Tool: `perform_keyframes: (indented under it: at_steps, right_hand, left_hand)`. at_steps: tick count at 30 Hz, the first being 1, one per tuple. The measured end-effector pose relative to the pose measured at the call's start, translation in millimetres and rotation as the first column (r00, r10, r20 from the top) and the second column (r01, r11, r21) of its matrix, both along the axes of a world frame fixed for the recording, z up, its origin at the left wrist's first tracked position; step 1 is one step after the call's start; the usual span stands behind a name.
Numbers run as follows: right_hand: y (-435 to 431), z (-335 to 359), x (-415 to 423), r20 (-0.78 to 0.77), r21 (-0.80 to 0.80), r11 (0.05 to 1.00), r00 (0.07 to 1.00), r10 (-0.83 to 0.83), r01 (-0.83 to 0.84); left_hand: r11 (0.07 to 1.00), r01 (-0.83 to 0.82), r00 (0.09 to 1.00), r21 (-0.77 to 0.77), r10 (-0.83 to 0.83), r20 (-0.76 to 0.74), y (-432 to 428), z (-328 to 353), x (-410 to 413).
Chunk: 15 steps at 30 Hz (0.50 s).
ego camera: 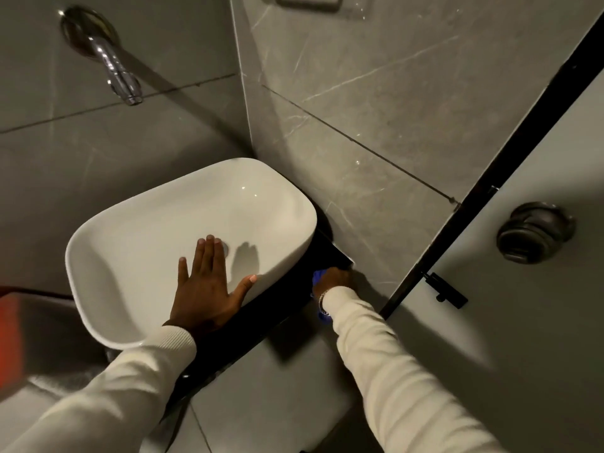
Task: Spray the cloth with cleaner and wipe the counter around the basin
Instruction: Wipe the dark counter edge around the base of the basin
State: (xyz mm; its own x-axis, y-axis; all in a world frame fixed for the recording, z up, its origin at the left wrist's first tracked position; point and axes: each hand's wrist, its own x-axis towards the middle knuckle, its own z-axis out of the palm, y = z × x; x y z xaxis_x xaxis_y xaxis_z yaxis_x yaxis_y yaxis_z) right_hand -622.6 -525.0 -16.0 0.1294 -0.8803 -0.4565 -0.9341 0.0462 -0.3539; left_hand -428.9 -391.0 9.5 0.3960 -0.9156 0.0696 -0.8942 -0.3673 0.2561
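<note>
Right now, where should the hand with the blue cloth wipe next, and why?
Probably slide the right hand and the blue cloth back along the dark counter toward the front edge. The cloth sits pressed into the far corner by the wall, beside the basin, so there's nowhere further to go. The left hand rests flat on the basin rim, steadying.

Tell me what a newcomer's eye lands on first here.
The glossy white oval ceramic basin at centre, with the left hand spread flat over its near rim. Just right of it, the right hand presses a bright blue cloth onto the black counter by the grey marble wall.
</note>
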Motion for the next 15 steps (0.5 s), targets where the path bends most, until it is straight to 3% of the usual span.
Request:
perform_keyframes:
  at_steps: [3, 5, 7, 8, 10, 11, 13, 15]
  right_hand:
    - [33.9, 21.5, -9.2, 0.224, -0.009, 0.995, 0.97, -0.096, 0.1]
    - [61.7, 36.7, -5.0, 0.411, -0.117, 0.976, 0.904, -0.119, 0.181]
    - [95.9, 58.3, 12.8, 0.609, -0.24, 0.939, 0.791, -0.052, 0.247]
    - [114.0, 70.1, 23.3, 0.689, -0.291, 0.921, 0.725, 0.014, 0.258]
    - [147.0, 92.6, 48.3, 0.732, -0.398, 0.893, 0.659, 0.171, 0.211]
    - [168.2, 103.8, 72.9, 0.714, -0.453, 0.878, 0.652, 0.255, 0.154]
    - [189.5, 112.7, 94.4, 0.683, -0.453, 0.891, 0.655, 0.322, 0.034]
    - [227.9, 122.5, 136.8, 0.67, -0.407, 0.901, 0.623, 0.405, -0.148]
  left_hand:
    - [0.978, 0.038, 0.964, -0.205, -0.089, -0.25, 12.9, 14.7, -8.3]
    - [0.923, -0.123, 0.846, -0.365, -0.095, -0.525, 27.0, 28.7, -22.3]
    - [0.88, -0.304, 0.653, -0.366, -0.087, -0.752, 45.3, 44.0, -32.0]
    - [0.877, -0.351, 0.508, -0.329, -0.117, -0.853, 53.9, 52.4, -36.1]
    - [0.879, -0.384, 0.23, -0.281, -0.204, -0.952, 72.2, 67.7, -37.0]
    - [0.865, -0.403, 0.159, -0.298, -0.254, -0.954, 90.4, 75.3, -23.5]
    - [0.843, -0.438, 0.102, -0.311, -0.297, -0.949, 103.5, 88.2, -16.3]
    - [0.763, -0.56, 0.162, -0.323, -0.281, -0.946, 138.4, 95.7, 23.3]
